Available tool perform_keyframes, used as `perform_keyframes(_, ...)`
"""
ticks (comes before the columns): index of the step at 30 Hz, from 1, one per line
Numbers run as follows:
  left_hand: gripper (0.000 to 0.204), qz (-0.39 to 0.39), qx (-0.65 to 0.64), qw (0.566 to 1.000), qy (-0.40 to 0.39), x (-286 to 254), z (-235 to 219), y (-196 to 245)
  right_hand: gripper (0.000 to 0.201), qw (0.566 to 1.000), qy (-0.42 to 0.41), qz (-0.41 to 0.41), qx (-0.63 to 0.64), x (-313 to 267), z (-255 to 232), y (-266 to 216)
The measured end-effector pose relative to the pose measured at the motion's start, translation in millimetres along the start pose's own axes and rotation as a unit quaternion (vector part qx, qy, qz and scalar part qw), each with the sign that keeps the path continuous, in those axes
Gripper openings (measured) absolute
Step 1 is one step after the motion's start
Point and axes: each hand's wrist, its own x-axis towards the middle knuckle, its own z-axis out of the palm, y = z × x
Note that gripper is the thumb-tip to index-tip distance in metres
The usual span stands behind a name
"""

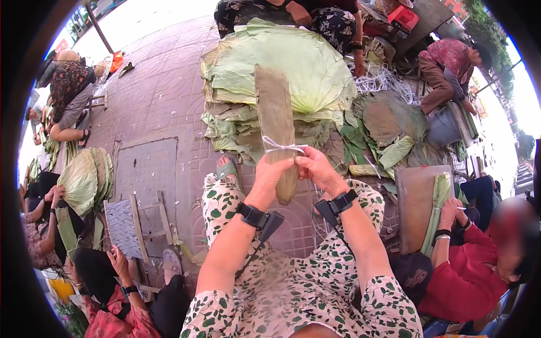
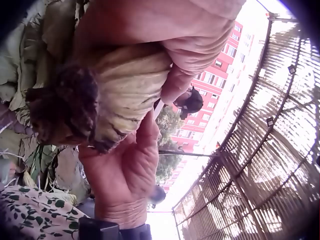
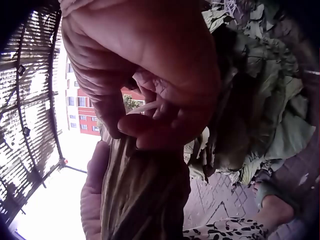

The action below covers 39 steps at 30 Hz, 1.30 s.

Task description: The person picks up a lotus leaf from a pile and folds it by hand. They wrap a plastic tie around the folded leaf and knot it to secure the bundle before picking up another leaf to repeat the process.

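A long bundle of folded dried leaves (image 1: 276,107) stands out in front of me, tied around its lower part with white string (image 1: 283,147). My left hand (image 1: 274,176) grips the bundle from its left side, thumb near the knot. From the other side my right hand (image 1: 320,170) pinches the string, with fingertips close to the left thumb. The bundle's dark, crumpled stem end (image 2: 65,110) points toward me in the left wrist view. A short white length of string (image 3: 145,107) shows between the right hand's fingers in the right wrist view.
Ahead lies a large stack of pale green leaves (image 1: 276,62), with loose white strings (image 1: 386,81) to its right. A woven stool (image 1: 123,225) stands at left, a brown board (image 1: 414,203) at right. Several seated people handle leaves around me.
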Motion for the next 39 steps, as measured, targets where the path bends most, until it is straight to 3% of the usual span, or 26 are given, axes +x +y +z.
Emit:
perform_keyframes(2, 0.034, -0.002, 0.000, 1.000, 0.009, 5, -2, -1, 0.048, 0.999, 0.034, 0.002, -0.036, 1, 0, -3)
perform_keyframes(4, 0.034, -0.006, 0.000, 1.000, 0.017, 9, -3, -4, 0.052, 0.989, 0.096, -0.056, -0.096, -1, -4, -7)
perform_keyframes(7, 0.034, 0.008, 0.060, 0.998, 0.031, 10, 1, -6, 0.056, 0.989, 0.105, -0.047, -0.093, -5, -11, -22)
perform_keyframes(12, 0.036, 0.026, 0.121, 0.992, 0.013, 4, 11, -6, 0.038, 0.980, 0.117, -0.053, -0.155, -12, -19, -25)
perform_keyframes(14, 0.036, 0.021, 0.111, 0.994, 0.007, 2, 12, -7, 0.027, 0.961, 0.115, -0.074, -0.239, -16, -22, -23)
perform_keyframes(24, 0.036, 0.008, 0.114, 0.993, 0.003, 0, 16, -8, 0.015, 0.968, 0.138, -0.138, -0.156, -25, -19, -34)
perform_keyframes(26, 0.036, -0.003, 0.100, 0.995, 0.008, -1, 17, -6, 0.015, 0.956, 0.194, -0.180, -0.125, -21, -24, -33)
perform_keyframes(30, 0.036, -0.028, 0.053, 0.998, 0.001, -2, 15, 2, 0.016, 0.949, 0.198, -0.204, -0.139, -19, -31, -30)
perform_keyframes(35, 0.036, -0.005, 0.074, 0.997, 0.000, -1, 13, -2, 0.025, 0.950, 0.133, -0.169, -0.228, -14, -22, -21)
perform_keyframes(39, 0.038, -0.006, 0.072, 0.997, -0.001, -2, 15, -2, 0.028, 0.933, 0.129, -0.166, -0.292, -12, -24, -17)
